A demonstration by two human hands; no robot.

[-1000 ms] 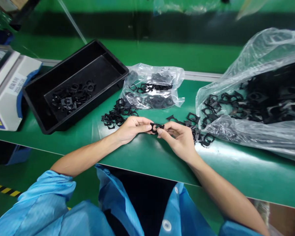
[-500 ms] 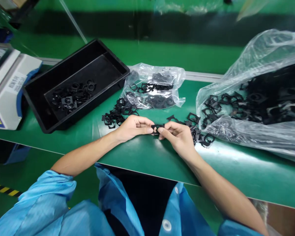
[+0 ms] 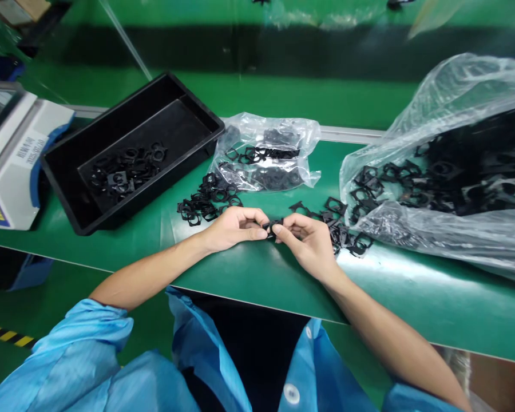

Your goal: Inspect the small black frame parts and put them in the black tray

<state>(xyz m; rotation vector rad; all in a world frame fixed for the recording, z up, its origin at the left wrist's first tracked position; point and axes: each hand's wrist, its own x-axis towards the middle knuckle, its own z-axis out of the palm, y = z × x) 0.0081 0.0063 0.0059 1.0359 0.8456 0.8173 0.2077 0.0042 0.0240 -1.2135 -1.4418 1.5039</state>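
Between my two hands is a small black plastic frame [image 3: 270,229], mostly covered by fingertips. My left hand [image 3: 236,230] pinches its left side with thumb and fingers. On its right side, my right hand [image 3: 307,239] grips it the same way. Just behind my left hand lies a pile of black ring-shaped parts [image 3: 206,200]. More loose black parts [image 3: 337,220] lie beside and behind my right hand, at the mouth of a large clear plastic bag [image 3: 416,229] full of similar pieces.
A black tray [image 3: 98,220] holding similar parts stands at the left, touching or close to a smaller clear bag [image 3: 278,177] of parts. Left of the tray is a grey-white machine [image 3: 21,166] with a label. The green table's front edge [image 3: 257,305] runs before my body.
The black frame has tilted or turned slightly between my fingertips. Both hands stay in nearly the same place, the left a touch lower in view. The camera view has shifted slightly.
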